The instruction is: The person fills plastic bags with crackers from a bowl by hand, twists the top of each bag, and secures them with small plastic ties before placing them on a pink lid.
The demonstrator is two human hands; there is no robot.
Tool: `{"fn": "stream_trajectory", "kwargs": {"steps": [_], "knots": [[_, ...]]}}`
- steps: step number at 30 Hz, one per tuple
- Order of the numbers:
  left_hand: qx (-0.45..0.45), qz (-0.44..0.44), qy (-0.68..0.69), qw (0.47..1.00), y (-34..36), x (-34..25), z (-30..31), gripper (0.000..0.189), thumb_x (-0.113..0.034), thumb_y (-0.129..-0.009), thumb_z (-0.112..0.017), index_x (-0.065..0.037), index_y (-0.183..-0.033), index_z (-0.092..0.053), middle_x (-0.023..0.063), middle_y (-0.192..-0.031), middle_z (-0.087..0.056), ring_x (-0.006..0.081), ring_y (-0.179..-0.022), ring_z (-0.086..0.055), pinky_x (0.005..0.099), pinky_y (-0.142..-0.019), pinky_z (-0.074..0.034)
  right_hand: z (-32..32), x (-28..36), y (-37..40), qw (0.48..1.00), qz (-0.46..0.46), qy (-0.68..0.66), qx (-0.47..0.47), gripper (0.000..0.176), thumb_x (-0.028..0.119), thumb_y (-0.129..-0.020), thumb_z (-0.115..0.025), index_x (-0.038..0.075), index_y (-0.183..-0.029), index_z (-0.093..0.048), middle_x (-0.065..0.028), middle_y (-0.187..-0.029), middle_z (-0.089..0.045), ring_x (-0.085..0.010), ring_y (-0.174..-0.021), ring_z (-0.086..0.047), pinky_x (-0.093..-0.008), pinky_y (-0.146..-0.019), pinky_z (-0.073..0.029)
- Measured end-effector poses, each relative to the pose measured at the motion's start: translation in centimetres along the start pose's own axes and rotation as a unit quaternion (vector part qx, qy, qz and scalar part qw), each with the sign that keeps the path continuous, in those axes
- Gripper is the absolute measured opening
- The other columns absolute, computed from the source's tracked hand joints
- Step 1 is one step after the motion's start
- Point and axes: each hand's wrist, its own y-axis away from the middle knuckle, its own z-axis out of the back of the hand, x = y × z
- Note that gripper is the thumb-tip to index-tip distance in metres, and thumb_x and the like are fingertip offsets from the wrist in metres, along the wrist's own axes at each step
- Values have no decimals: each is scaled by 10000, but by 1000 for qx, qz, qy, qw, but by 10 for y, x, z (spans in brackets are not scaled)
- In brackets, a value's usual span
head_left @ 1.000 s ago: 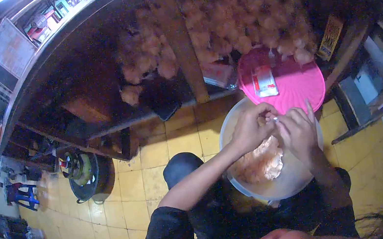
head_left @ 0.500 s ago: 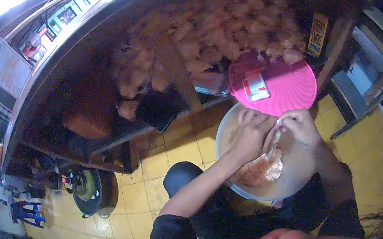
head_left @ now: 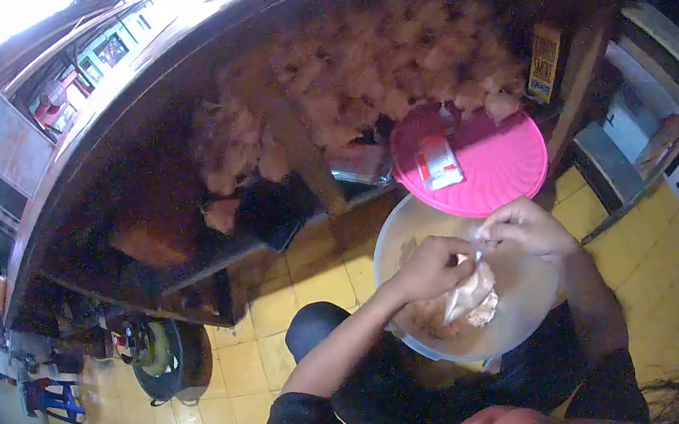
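A small clear plastic bag (head_left: 468, 295) with pale brownish contents hangs over a wide translucent tub (head_left: 386, 268). My left hand (head_left: 436, 268) is closed with its fingers pinched on the bag's upper end. Opposite it, my right hand (head_left: 525, 230) pinches the gathered plastic at the top, thumb and finger together. Below the bag, reddish-brown crumbly food (head_left: 434, 318) lies in the bottom of the tub, partly hidden by the bag and my left hand.
Behind the tub, a pink ribbed lid (head_left: 507, 160) carries a white-and-red packet (head_left: 439, 164). Many small filled bags (head_left: 353, 69) are heaped on the dark wooden shelf beside a yellow-and-black box (head_left: 544, 63). A black basin (head_left: 173, 360) stands on the yellow tiled floor at left.
My left hand has drawn back and curled its fingers, so more of the bag shows. My right hand remains at the bag's top, and the camera view has shifted slightly.
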Motion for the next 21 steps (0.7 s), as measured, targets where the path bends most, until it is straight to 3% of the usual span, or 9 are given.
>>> {"fn": "stream_trajectory", "kwargs": {"steps": [2,3,5,7,8,10,13,15,21], "knots": [[242,163,-66,954,-7,-4,25,194,-200,-828,-616,-40,-911,-688,116,-786,-686,258,-699,-638,379,-711,-508,6,7,1,1000,24,6,13,231,119,-891,-633,-11,-1077,-677,-56,-867,-682,-100,-774,-614,-253,-735,-501],[180,157,8,971,-2,11,26,258,-235,-779,-641,4,-687,-612,175,-588,-535,222,-566,-536,370,-610,-454,12,5,-1,999,37,0,-27,274,145,-899,-639,-11,-1123,-651,-55,-884,-678,-101,-785,-612,-253,-737,-501],[-23,204,-68,976,-17,-14,58,219,-195,-793,-634,-3,-690,-614,157,-615,-569,191,-616,-589,350,-621,-474,24,0,-5,994,43,12,-104,374,169,-905,-643,-7,-1230,-582,-45,-901,-664,-103,-783,-603,-254,-740,-501],[-396,-8,-109,912,-40,-25,74,240,7,-818,-543,-11,-1040,-633,172,-943,-656,233,-838,-679,357,-742,-526,30,-8,-11,984,85,13,-156,362,163,-906,-639,-10,-1220,-588,-42,-887,-659,-104,-780,-602,-255,-736,-501],[-436,-57,-128,889,-50,-27,86,328,30,-819,-543,-8,-1141,-586,176,-1003,-645,276,-948,-665,377,-818,-521,31,-13,-13,972,118,12,-201,351,157,-906,-636,-12,-1210,-594,-40,-874,-655,-105,-777,-601,-255,-732,-500],[-406,-116,-301,855,-60,-15,98,234,-5,-826,-579,4,-1057,-613,177,-1003,-646,321,-963,-643,395,-852,-500,28,-20,-17,970,120,14,-212,346,156,-901,-637,-12,-1201,-599,-49,-883,-660,-107,-787,-606,-258,-734,-501],[-189,-13,-169,967,-53,63,68,132,-72,-825,-629,18,-922,-630,192,-987,-632,372,-951,-598,417,-846,-480,19,-32,-28,964,115,76,-226,342,159,-890,-643,-10,-1184,-607,-68,-904,-667,-105,-791,-608,-263,-731,-501],[-90,-22,-221,971,-47,83,42,208,-177,-835,-657,-59,-1006,-668,180,-1014,-617,349,-957,-597,434,-839,-483,10,-21,-30,949,88,184,-240,322,121,-853,-638,3,-1152,-623,-121,-946,-670,-179,-796,-636,-321,-754,-515],[-54,11,-395,917,-66,97,16,188,-177,-794,-660,-111,-965,-703,148,-1028,-638,325,-900,-610,447,-799,-496,2,-41,-67,825,210,443,-280,302,86,-811,-597,19,-1102,-641,-183,-1106,-619,-346,-1090,-566,-448,-932,-452]]}}
